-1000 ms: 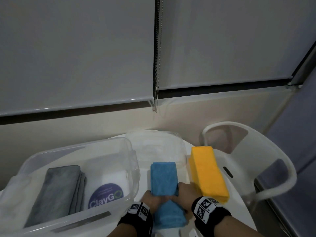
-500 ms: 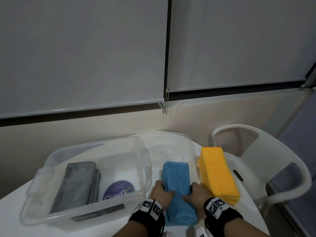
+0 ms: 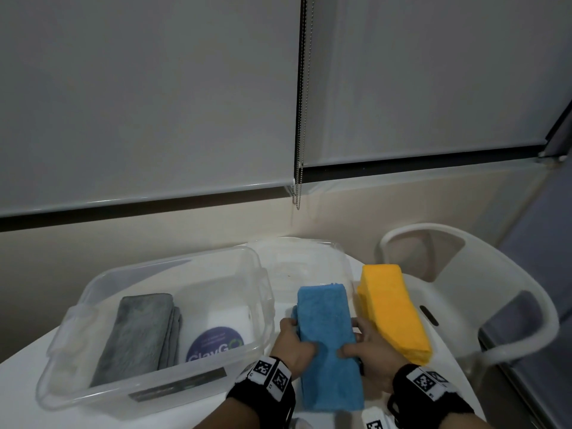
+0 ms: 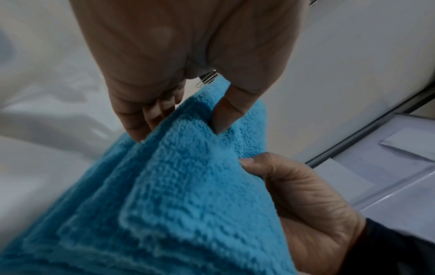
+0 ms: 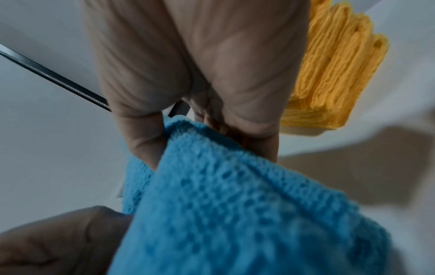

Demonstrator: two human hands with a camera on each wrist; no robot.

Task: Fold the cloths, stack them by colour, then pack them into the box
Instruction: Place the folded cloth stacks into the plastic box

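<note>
A stack of folded blue cloths (image 3: 326,342) is held between both hands just right of the clear plastic box (image 3: 93,305). My left hand (image 3: 292,345) grips its left side, thumb on top and fingers underneath (image 4: 150,119). My right hand (image 3: 368,351) grips the right side the same way (image 5: 146,145). The blue cloths (image 4: 164,195) fill both wrist views (image 5: 235,214). Folded grey cloths (image 3: 139,332) lie inside the box at its left. A stack of folded yellow cloths (image 3: 391,311) lies to the right on the white table (image 3: 18,385).
The box's clear lid (image 3: 309,261) lies behind the blue cloths. A round purple label (image 3: 215,343) shows through the box floor. A white plastic chair (image 3: 495,292) stands right of the table. A wall with lowered blinds (image 3: 154,103) runs close behind.
The blue stack has risen off the table between both hands, and the hands have shifted further along its sides. The head view has swung a little, then back.
</note>
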